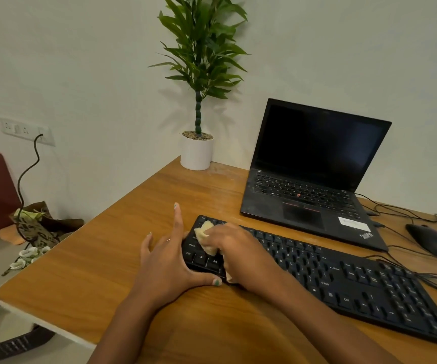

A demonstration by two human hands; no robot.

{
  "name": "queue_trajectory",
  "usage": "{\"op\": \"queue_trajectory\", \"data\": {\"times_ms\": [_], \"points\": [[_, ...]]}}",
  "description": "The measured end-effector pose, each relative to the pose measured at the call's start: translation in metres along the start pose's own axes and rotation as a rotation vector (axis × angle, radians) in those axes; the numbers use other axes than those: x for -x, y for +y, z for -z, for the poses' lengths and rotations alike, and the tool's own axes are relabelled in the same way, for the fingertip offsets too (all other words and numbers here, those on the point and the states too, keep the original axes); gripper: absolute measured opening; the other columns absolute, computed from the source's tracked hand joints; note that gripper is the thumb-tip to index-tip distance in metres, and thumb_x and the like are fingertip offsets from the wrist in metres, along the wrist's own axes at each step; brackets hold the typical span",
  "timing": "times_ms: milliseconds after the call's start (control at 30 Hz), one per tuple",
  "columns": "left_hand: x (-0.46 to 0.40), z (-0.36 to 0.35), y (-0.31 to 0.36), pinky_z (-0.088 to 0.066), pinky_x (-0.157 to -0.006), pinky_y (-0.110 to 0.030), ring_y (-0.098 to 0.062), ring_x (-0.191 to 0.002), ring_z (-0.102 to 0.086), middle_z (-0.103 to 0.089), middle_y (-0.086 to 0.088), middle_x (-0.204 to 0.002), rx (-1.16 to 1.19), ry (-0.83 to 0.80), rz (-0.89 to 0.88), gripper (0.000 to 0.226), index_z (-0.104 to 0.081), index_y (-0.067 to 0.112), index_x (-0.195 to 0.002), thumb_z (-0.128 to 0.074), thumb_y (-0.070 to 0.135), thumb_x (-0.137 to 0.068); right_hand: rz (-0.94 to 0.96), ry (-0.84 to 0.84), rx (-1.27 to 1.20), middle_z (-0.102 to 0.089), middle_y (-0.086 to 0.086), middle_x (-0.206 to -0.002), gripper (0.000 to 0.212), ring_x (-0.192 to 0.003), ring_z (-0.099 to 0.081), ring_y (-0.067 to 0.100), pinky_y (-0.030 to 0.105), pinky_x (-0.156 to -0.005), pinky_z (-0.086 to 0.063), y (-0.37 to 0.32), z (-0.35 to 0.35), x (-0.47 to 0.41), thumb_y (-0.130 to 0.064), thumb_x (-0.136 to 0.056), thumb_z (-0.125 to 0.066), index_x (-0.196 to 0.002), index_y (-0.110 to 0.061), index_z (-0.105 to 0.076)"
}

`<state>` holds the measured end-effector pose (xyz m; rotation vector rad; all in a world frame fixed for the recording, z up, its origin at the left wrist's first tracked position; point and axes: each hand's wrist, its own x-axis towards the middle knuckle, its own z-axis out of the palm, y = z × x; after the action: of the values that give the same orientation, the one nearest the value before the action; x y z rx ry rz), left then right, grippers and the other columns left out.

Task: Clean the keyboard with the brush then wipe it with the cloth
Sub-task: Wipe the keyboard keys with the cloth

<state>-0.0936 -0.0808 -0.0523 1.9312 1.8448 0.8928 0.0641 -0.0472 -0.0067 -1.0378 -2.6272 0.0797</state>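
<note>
A black keyboard (343,282) lies slanted across the wooden desk (94,271), its left end near the middle of the view. My right hand (241,253) presses a crumpled pale yellow cloth (206,237) onto the keys at the keyboard's left end. My left hand (167,264) rests flat beside that end, fingers spread, thumb against the keyboard's front edge, holding nothing. No brush is in view.
An open black laptop (314,179) stands behind the keyboard. A black mouse (428,239) and cables lie at the right. A potted plant in a white pot (196,153) sits at the desk's far corner. Bags and cloth lie on the floor at left.
</note>
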Motion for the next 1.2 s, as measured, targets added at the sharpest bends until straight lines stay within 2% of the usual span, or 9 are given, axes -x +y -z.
{"op": "queue_trajectory", "data": {"times_ms": [100,200,333,467,567,733,867,1100,1200], "points": [[-0.001,0.000,-0.002,0.001,-0.116,-0.038,0.000,-0.127,-0.042,-0.053,0.023,-0.131,-0.011,-0.008,-0.009,0.144,0.050,0.042,-0.127,-0.040,0.102,-0.031,0.089,-0.030,-0.086,-0.061,-0.001,-0.114,0.033,-0.106,-0.046,0.018,0.034,-0.090,-0.043,-0.020,-0.007,0.011,0.001,-0.083,-0.057,-0.111,-0.014,-0.065],[-0.001,-0.001,-0.003,0.001,-0.116,-0.038,0.000,-0.129,-0.041,-0.052,0.019,-0.136,-0.031,0.007,-0.014,0.142,0.048,0.040,-0.130,-0.045,0.096,-0.039,0.085,-0.025,-0.153,-0.064,-0.002,-0.109,0.030,-0.102,-0.051,0.017,0.038,-0.087,-0.048,-0.020,-0.008,0.015,0.005,-0.079,-0.060,-0.100,-0.014,-0.069],[0.001,0.000,0.001,0.003,-0.117,-0.038,-0.003,-0.137,-0.029,-0.040,0.019,-0.146,-0.057,-0.008,0.005,0.144,0.038,0.038,-0.138,-0.055,0.092,-0.043,-0.122,0.053,-0.142,-0.061,-0.007,-0.120,0.042,-0.113,-0.049,0.009,0.023,-0.100,-0.039,0.006,0.013,0.009,0.006,-0.082,-0.056,-0.113,-0.020,-0.066],[-0.001,-0.002,0.001,0.011,-0.115,-0.031,0.003,-0.139,-0.005,-0.006,0.021,-0.155,-0.147,0.004,-0.083,0.135,0.020,0.041,-0.146,-0.040,0.101,-0.041,-0.333,0.187,-0.137,-0.062,-0.003,-0.116,0.044,-0.106,-0.054,0.014,0.033,-0.092,-0.047,0.046,0.023,-0.012,0.010,-0.082,-0.051,-0.112,-0.019,-0.066],[-0.001,-0.007,0.007,0.017,-0.110,-0.024,0.008,-0.137,0.008,0.007,0.028,-0.152,-0.195,-0.031,-0.228,0.113,-0.007,0.048,-0.148,-0.035,0.101,-0.051,-0.470,0.065,-0.079,-0.060,0.004,-0.123,0.041,-0.107,-0.056,0.020,0.033,-0.088,-0.049,0.078,0.018,-0.024,0.005,-0.085,-0.052,-0.120,-0.017,-0.061],[-0.005,-0.016,0.017,0.020,-0.102,-0.011,0.014,-0.132,0.007,-0.008,0.028,-0.156,-0.250,-0.069,-0.358,0.089,-0.020,0.046,-0.148,-0.037,0.088,-0.072,-0.500,-0.075,-0.278,-0.054,0.012,-0.129,0.043,-0.087,-0.060,0.021,0.023,-0.063,-0.043,0.083,0.005,-0.048,0.008,-0.087,-0.045,-0.122,-0.013,-0.058],[-0.004,-0.015,0.018,0.010,-0.108,-0.015,0.006,-0.141,-0.003,-0.019,0.024,-0.155,-0.255,-0.061,-0.365,0.087,-0.023,0.043,-0.148,-0.037,0.086,-0.074,-0.415,-0.124,-0.370,-0.047,0.009,-0.137,0.043,-0.124,-0.045,0.022,0.027,-0.095,-0.039,0.062,0.001,-0.078,0.009,-0.087,-0.045,-0.125,-0.010,-0.054],[-0.003,-0.014,0.017,0.006,-0.110,-0.015,0.004,-0.142,-0.006,-0.022,0.024,-0.154,-0.259,-0.032,-0.362,0.089,-0.022,0.042,-0.148,-0.037,0.087,-0.073,-0.336,-0.201,-0.365,-0.048,0.008,-0.133,0.053,-0.123,-0.044,0.020,0.026,-0.097,-0.038,0.055,0.005,-0.084,0.015,-0.083,-0.038,-0.129,-0.010,-0.051],[-0.004,-0.016,0.014,0.007,-0.111,-0.016,0.005,-0.142,-0.005,-0.018,0.025,-0.154,-0.251,-0.033,-0.348,0.092,-0.021,0.041,-0.149,-0.035,0.088,-0.072,-0.356,-0.204,-0.311,-0.052,0.006,-0.130,0.050,-0.117,-0.048,0.016,0.020,-0.086,-0.039,0.075,0.021,-0.057,0.012,-0.087,-0.038,-0.128,-0.012,-0.052]]}}
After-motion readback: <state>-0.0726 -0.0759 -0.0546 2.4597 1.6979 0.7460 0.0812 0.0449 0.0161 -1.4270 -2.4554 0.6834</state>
